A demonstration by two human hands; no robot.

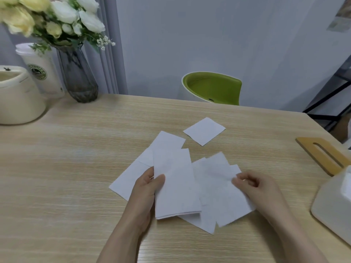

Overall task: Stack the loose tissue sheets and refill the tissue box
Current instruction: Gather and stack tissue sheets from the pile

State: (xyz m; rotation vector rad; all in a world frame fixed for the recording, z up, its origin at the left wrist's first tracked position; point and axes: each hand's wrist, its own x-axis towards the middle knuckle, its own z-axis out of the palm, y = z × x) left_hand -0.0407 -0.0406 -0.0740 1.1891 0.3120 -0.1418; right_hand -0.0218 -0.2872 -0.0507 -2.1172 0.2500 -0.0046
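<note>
Head view looks down on a pale wooden table [66,168] where white tissue sheets lie scattered in the middle. Her left hand [147,188] holds a small stack of tissues [175,186] upright off the table, thumb on the front and fingers curled behind. Her right hand [252,184] pinches the edge of a loose sheet [226,198] that overlaps others spread just right of the stack. More sheets [133,177] lie flat under and left of the stack, and one single sheet [204,131] sits apart on the far side. At the right edge stands the white tissue box [334,202], with its wooden slotted lid [322,154] off and lying on the table just beyond it. Far left are a glass vase [77,74] of flowers, a paper cup [40,69] and a cream pot [17,97]; a green chair [212,87] stands beyond the table
</note>
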